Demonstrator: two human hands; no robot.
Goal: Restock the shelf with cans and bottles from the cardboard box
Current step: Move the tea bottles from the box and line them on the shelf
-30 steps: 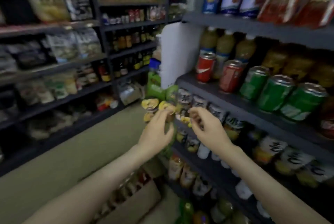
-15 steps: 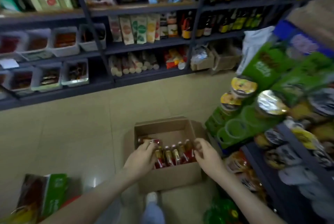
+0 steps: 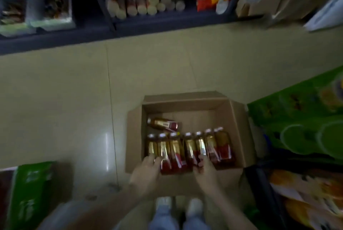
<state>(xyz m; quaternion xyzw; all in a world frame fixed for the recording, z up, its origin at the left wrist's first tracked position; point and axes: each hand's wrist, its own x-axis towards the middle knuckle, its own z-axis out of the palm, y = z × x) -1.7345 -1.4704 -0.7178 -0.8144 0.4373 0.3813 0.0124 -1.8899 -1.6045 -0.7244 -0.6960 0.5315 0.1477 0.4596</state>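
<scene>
An open cardboard box (image 3: 185,102) sits on the tiled floor just ahead of my feet. Inside, a row of several amber bottles (image 3: 187,148) with red labels lies side by side, caps pointing away from me. One more bottle (image 3: 163,124) lies crosswise behind the row. My left hand (image 3: 147,168) reaches over the near wall, its fingertips touching the bases of the leftmost bottles. My right hand (image 3: 205,167) has its fingers curled round the base of a bottle right of the middle. The view is blurred.
Green cartons (image 3: 297,118) and orange packs (image 3: 306,192) fill the low shelf at my right, close to the box. A green package (image 3: 31,192) lies on the floor at lower left. Across the aisle stands a dark shelf (image 3: 167,24) with rolls and tubs.
My view has swung from the can shelf down to the floor. Both hands have dropped from the shelf into the box and now reach the bottles' bases.
</scene>
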